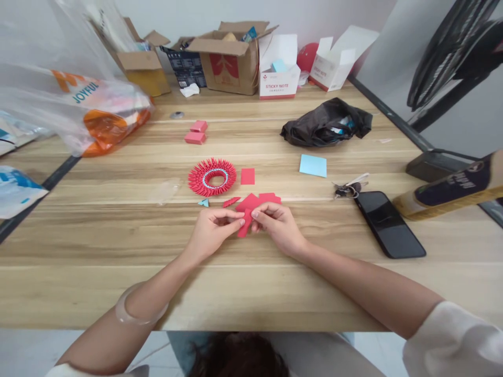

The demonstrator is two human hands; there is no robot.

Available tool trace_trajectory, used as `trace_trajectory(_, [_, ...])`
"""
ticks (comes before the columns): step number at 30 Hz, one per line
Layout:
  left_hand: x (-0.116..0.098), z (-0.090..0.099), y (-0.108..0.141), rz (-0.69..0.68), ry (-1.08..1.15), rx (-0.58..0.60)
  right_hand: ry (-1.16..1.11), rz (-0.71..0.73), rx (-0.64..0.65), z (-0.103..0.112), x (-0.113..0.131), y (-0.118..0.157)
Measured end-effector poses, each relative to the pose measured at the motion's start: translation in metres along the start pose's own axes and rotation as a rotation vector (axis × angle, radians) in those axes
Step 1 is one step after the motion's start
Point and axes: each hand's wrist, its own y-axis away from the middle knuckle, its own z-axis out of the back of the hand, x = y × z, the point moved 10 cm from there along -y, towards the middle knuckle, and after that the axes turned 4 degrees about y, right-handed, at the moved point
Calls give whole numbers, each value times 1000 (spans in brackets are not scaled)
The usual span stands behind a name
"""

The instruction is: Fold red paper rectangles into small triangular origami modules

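Note:
Between my two hands is a small folded strip of red paper [244,226]. My left hand [214,228] pinches its left side with thumb and forefinger, while my right hand [278,224] grips its upper right edge. Just beyond, several loose red paper sheets [270,198] lie overlapping on the table, partly behind my fingers. A single red square [247,176] lies flat farther out. To its left sits a ring of folded red paper pieces [195,178] with a pale blue inner band. Near the ring are a small blue folded piece [203,202] and a red folded piece [231,201].
Two red paper stacks [195,137] lie beyond the ring. On the right are a blue paper pad [313,165], a black plastic bag [326,125], keys [346,189], a phone [389,222] and a yellow-and-dark package [451,186]. Cardboard boxes [231,63] line the back; a plastic bag [106,112] stands left.

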Motion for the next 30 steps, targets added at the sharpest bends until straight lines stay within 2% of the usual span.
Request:
trace_trajectory(4, [-5, 4, 0, -39, -8, -42, 127, -37, 96, -11, 0, 1])
trace_trajectory(9, [-3, 3, -1, -50, 4, -27, 155, -13, 80, -10, 5, 3])
trace_trajectory(16, [-7, 8, 0, -83, -9, -76, 206, -45, 165, -17, 1, 2])
trace_trajectory(30, [-12, 7, 5, -44, -29, -113, 318, -20, 181, -20, 0, 6])
